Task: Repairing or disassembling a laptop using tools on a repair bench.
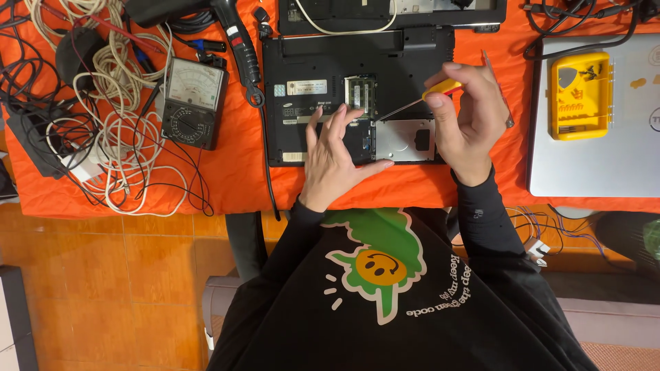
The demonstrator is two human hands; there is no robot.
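A black laptop (302,62) lies bottom-up on the orange table cloth (234,165), with its memory bay (360,93) and silver drive bay (402,141) uncovered. My left hand (337,154) rests flat on the laptop's near edge, fingers spread next to the open bays. My right hand (467,117) grips a small yellow-and-red screwdriver (419,99), its thin shaft pointing left and down to the edge of the drive bay.
An analog multimeter (192,99) and a tangle of cables (110,103) lie at left. A second black laptop (392,14) sits behind. At right, a yellow bit case (581,96) rests on a silver closed laptop (598,165). A black cord (268,172) hangs over the table edge.
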